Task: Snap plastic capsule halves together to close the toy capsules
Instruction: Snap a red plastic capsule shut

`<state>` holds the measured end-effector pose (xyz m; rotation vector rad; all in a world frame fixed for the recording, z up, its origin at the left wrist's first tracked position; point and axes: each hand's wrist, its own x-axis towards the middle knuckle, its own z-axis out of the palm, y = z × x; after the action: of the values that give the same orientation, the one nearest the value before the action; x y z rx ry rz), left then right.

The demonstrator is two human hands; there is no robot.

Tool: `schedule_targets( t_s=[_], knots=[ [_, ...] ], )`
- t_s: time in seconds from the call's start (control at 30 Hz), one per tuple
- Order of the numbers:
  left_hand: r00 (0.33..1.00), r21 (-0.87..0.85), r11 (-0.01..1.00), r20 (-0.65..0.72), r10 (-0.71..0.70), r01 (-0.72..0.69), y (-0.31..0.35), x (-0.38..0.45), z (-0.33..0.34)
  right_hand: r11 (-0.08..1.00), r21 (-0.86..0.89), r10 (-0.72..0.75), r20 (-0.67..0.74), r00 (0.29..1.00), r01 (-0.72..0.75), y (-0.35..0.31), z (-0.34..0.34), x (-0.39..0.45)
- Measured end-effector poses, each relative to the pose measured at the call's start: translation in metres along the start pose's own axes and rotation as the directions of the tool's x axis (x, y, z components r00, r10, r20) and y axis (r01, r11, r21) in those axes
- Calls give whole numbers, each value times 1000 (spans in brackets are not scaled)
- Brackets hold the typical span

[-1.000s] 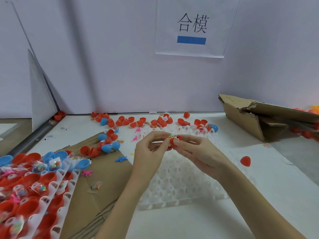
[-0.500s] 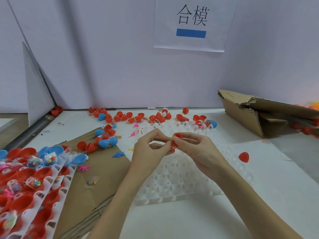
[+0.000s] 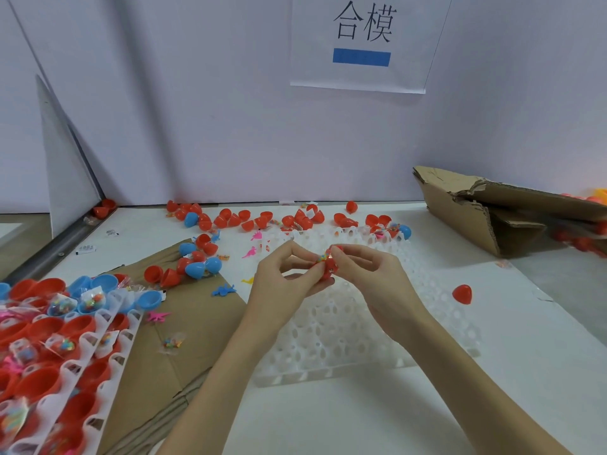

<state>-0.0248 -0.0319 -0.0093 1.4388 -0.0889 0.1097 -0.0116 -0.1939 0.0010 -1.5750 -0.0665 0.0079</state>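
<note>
At mid-frame a red capsule (image 3: 328,267) is held above the white tray (image 3: 345,339), pinched from both sides: the left hand (image 3: 282,284) and the right hand (image 3: 368,277) each curl fingertips round it, with a colourful toy packet showing at its seam, so this one looks not yet snapped closed. Much is left, I judge: loose red and blue halves (image 3: 262,221) lie scattered along the back of the tabletop (image 3: 361,421), and filled open halves (image 3: 49,349) wait in racks at lower left. One closed-looking red piece (image 3: 462,293) lies to the right.

Left hand (image 3: 282,284) and right hand (image 3: 374,277) pinch red capsule (image 3: 328,266) together above white tray (image 3: 345,339).
</note>
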Motion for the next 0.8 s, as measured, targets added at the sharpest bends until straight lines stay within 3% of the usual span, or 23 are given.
schedule_targets(
  t_s=[0.23,0.47,0.57,0.8],
  knots=[
    [998,-99,993,31,-59,62,3,1,-6,1000,7,13,149,989,-15,-2,-7,0],
    [997,120,990,26,66,-69,0,1,1,988,-112,-110,-9,994,109,2,0,-2],
    [997,106,991,19,75,-76,-1,1,2,981,-75,-185,-90,979,179,6,5,-4],
    [997,103,993,-40,64,-60,-4,3,0,914,-186,-377,-57,924,361,11,9,-4]
  ],
)
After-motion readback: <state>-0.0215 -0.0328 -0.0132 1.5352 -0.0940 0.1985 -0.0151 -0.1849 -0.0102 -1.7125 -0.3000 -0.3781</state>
